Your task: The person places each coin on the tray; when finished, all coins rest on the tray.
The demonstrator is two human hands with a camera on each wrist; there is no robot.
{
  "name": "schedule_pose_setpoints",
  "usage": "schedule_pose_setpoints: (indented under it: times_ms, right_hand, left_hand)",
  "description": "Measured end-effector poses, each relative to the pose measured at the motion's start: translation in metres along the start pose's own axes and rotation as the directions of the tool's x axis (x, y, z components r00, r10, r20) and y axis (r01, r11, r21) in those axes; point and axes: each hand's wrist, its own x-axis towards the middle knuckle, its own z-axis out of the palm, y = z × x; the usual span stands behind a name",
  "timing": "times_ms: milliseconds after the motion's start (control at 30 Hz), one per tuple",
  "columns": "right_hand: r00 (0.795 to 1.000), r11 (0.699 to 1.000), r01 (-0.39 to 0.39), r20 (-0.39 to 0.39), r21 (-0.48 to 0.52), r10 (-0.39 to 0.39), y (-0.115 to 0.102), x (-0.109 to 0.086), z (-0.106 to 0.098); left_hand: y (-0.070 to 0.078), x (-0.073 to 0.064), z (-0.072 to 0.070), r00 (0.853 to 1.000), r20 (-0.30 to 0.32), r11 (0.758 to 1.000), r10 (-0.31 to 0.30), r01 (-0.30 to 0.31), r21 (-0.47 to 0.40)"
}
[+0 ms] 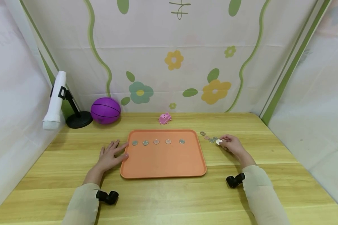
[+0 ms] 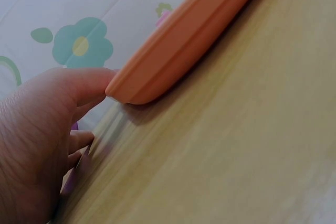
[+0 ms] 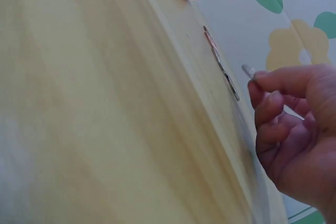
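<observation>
Pinched between the thumb and fingertips of my right hand (image 1: 232,145) is a silver coin (image 1: 218,142), raised off the table in the right wrist view. Several loose coins (image 1: 211,140) lie on the wood just left of that hand, one of them copper-toned. An orange tray (image 1: 163,162) sits in the middle, with several coins (image 1: 156,142) spaced in a row across its upper part. My left hand (image 1: 109,157) is spread at the tray's left side, thumb and a finger touching the rim (image 2: 113,90), its other fingers resting toward the table.
Behind the tray stands a small pink toy (image 1: 165,118). At the back left are a purple ball (image 1: 105,110) and a white tube-shaped device (image 1: 55,100) on a black stand (image 1: 79,119). A flower-printed curtain (image 1: 157,62) rises behind the wooden table (image 1: 169,200).
</observation>
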Motion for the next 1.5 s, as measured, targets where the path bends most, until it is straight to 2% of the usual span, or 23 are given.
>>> schedule_pose_setpoints:
  times_ms: [100,400,733,933,1167,1500]
  right_hand:
    - [1.000,0.997,-0.024,0.003,0.070,0.024,-0.006,0.001,0.003]
    - [0.996,0.989,-0.038,0.079,0.141,0.027,-0.031,0.010,0.023]
    - [0.990,0.972,0.007,0.135,0.234,-0.040,-0.077,0.022,0.062]
    - [0.986,0.968,0.017,0.159,0.251,-0.059,-0.103,0.027,0.095]
    - [0.978,0.959,-0.020,0.204,0.283,-0.040,-0.121,0.029,0.142]
    - [0.941,0.932,-0.097,0.337,0.348,-0.029,-0.141,0.022,0.210]
  left_hand:
    - [0.000,0.000,-0.001,1.000,0.001,1.000,0.000,0.000,-0.003]
    - [0.000,-0.001,-0.001,1.000,-0.002,1.000,0.002,-0.002,-0.009]
    - [-0.001,0.000,-0.002,1.000,-0.003,1.000,0.005,-0.005,-0.013]
    - [-0.002,0.000,-0.001,1.000,-0.001,1.000,0.005,-0.005,-0.008]
    - [0.000,0.000,-0.001,1.000,0.001,1.000,0.005,-0.005,0.003]
    - [0.001,0.000,0.000,1.000,0.000,1.000,0.000,0.000,0.004]
